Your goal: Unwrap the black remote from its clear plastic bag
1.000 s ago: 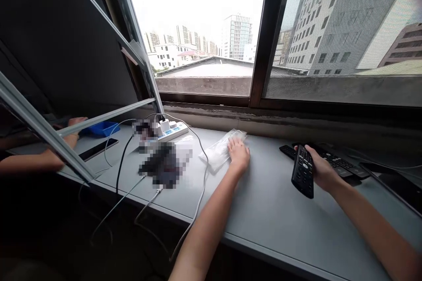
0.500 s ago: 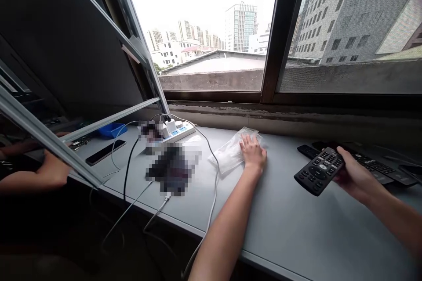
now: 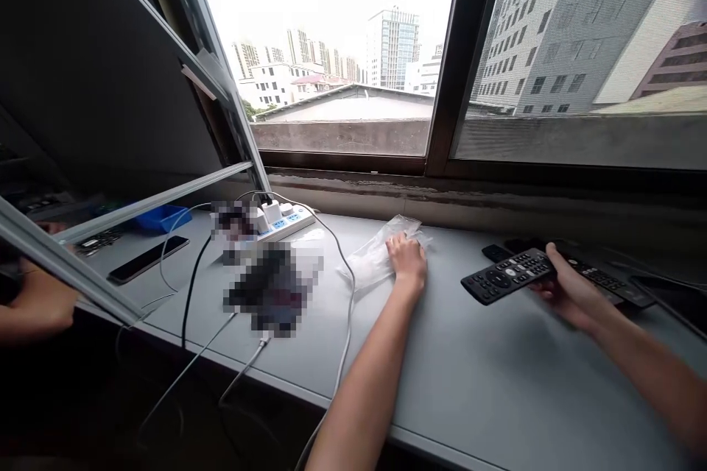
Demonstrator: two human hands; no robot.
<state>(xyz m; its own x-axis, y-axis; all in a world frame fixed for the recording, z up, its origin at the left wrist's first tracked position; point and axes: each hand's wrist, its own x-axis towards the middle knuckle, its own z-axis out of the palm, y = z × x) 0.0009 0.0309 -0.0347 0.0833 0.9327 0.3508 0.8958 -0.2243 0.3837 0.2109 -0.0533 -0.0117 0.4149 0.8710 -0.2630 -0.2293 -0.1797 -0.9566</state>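
Note:
My right hand [image 3: 574, 291] grips a black remote control [image 3: 505, 276] by its near end, thumb along the edge. The remote is held above the table, its button face up and its far end pointing left. My left hand [image 3: 407, 261] is at a crumpled clear plastic bag [image 3: 367, 265] on the table, with its fingers curled into the film. Part of the bag is hidden beneath that hand. Behind my right hand lie more dark remotes [image 3: 599, 276] on the table, partly covered by the hand.
A white power strip [image 3: 298, 221] with plugs sits near the window wall, its cables crossing the table [image 3: 442, 397]. Blurred-out items [image 3: 273, 287] lie left of the bag. Beyond the metal frame are a phone [image 3: 149, 259], a blue tray [image 3: 163, 218] and another person's arm [image 3: 44, 302].
My left hand's fingers have curled from lying flat, and the bag is bunched more. The remote in my right hand has turned to point further left. The camera view has shifted slightly.

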